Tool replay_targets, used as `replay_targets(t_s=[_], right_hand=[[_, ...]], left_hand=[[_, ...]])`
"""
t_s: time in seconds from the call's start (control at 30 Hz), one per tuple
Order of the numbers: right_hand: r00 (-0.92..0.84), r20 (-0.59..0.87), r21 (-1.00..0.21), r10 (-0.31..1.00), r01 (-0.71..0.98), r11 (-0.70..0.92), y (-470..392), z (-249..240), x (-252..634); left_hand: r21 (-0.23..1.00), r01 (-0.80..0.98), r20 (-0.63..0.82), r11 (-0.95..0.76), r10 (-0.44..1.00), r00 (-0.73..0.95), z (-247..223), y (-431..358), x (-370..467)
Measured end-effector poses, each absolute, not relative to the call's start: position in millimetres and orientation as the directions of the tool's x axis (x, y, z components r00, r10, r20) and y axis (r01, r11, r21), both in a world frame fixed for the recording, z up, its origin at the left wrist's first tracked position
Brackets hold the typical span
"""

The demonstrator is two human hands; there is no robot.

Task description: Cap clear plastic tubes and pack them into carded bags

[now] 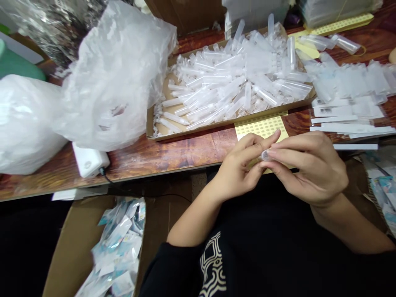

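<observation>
My left hand [239, 163] is closed around a small plastic tube, mostly hidden in the fingers. Only its round, clear-greyish end [265, 155] shows. The thumb and fingertips of my right hand [305, 165] pinch at that same end. Whether a sticker is on it is too small to tell. Just beyond both hands, at the table's front edge, lies a yellow sheet of small round stickers [262, 127]. Behind the sheet, a shallow cardboard tray [198, 131] holds a heap of clear plastic tubes [213, 78].
White plastic bags [120, 70] and a white box with a cable [89, 161] stand at left. Small clear packets [349, 82] and white strips [346, 111] lie at right. Below the table, a cardboard box [77, 243] holds blue-and-white packets [120, 247].
</observation>
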State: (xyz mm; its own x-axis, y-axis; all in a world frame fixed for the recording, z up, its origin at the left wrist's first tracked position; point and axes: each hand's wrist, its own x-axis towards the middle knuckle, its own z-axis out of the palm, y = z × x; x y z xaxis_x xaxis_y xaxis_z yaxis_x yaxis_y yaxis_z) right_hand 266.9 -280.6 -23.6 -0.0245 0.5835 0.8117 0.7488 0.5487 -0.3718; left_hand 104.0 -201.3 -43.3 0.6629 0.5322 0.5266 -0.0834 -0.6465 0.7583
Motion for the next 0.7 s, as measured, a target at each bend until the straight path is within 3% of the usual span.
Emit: replay_targets(t_s=[0.2, 0.37, 0.6, 0.7], right_hand=[[-0.11, 0.765, -0.35, 0.634, 0.756, 0.554, -287.5, -15.4, 265.1], [-0.078, 0.811, -0.268, 0.579, 0.831, 0.488, -291.3, -13.7, 264.9], [0.055, 0.804, -0.407, 0.592, 0.776, 0.481, -296.6, -16.3, 262.0], [0.136, 0.76, -0.529, 0.635, 0.698, 0.484, -296.0, -21.3, 261.0]], left_hand=[[0.735, -0.086, 0.555, -0.673, 0.523, 0.647, -39.1, -211.4, 103.3], [0.696, -0.086, 0.615, -0.713, 0.53, 0.584, -37.8, -217.7, 105.8], [0.722, -0.178, 0.639, -0.669, 0.546, 0.541, -41.0, -217.8, 113.5], [0.761, -0.206, 0.616, -0.615, 0.586, 0.528, -48.6, -217.7, 116.0]])
